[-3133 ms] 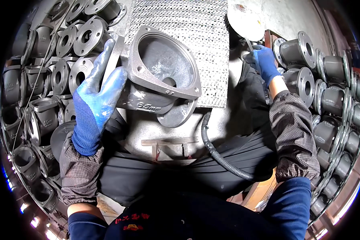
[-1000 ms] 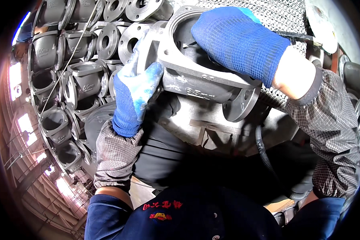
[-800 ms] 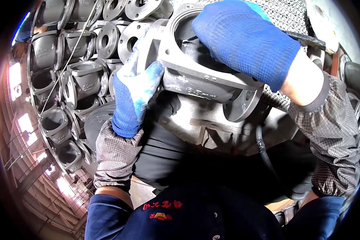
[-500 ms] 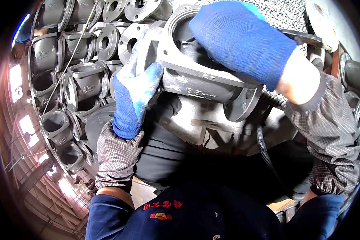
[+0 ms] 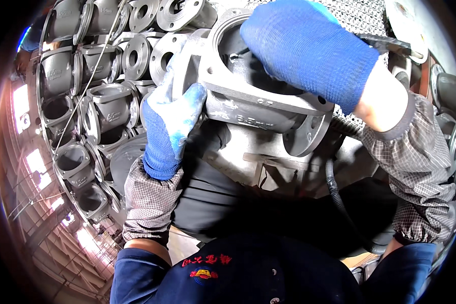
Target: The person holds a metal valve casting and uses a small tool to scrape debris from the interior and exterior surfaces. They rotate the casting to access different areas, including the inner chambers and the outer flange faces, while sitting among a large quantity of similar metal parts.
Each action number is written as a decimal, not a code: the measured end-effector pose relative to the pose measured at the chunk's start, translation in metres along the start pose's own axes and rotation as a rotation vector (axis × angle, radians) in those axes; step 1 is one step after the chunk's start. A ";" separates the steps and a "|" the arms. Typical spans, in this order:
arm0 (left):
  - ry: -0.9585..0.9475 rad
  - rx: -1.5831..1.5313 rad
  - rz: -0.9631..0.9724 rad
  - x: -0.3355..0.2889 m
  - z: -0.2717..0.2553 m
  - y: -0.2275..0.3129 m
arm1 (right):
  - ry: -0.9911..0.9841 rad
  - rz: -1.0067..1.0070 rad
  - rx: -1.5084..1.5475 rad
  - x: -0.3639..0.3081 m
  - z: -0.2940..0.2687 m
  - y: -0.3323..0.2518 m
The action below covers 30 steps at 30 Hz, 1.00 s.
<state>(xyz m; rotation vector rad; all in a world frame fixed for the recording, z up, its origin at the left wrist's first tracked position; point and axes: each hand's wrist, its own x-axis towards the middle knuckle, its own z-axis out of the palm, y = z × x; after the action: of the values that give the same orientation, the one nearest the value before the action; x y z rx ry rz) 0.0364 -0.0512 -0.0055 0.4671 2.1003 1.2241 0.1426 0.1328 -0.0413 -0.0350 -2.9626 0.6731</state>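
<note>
A grey cast-metal valve body [image 5: 253, 112] lies in front of me, its wide round opening facing up and a flange at each side. My left hand [image 5: 173, 119], in a blue glove with a pale, worn palm, grips the left flange, thumb toward me. My right hand [image 5: 309, 50], also blue-gloved, is closed over the right part of the opening, its fingers turned down and mostly hidden. A small dark tip [image 5: 244, 51] pokes out beside those fingers inside the bore; what the hand holds is hidden.
Rows of similar grey valve bodies [image 5: 108, 109] are stacked at the left. Below the workpiece is a pale metal support [image 5: 238, 152], with a black corrugated hose [image 5: 334, 185] at its right. Metal mesh [image 5: 367, 17] lies behind, and a dark bar [image 5: 385, 44] at the far right.
Almost nothing differs. My right hand and wrist have shifted very slightly to the right over the opening; the left hand keeps its grip on the flange.
</note>
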 end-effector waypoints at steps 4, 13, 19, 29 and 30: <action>0.024 0.184 0.261 0.002 0.000 -0.007 | -0.061 0.033 0.004 0.002 -0.010 -0.002; 0.048 0.055 -0.055 -0.002 0.003 0.003 | -0.159 0.063 0.014 0.007 -0.018 -0.004; 0.009 0.128 0.112 0.000 0.004 0.002 | -0.240 0.192 -0.014 0.004 -0.040 -0.006; -0.016 -0.058 0.027 -0.003 0.011 0.007 | -0.068 0.028 -0.127 -0.008 -0.017 0.000; 0.002 -0.051 0.021 -0.004 0.009 0.005 | 0.315 -0.155 -0.102 -0.003 -0.012 -0.005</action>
<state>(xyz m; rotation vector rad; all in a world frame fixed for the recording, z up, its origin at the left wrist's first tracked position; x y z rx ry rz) 0.0450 -0.0453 -0.0028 0.4659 2.0654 1.2871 0.1472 0.1336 -0.0293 0.0729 -2.6603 0.4491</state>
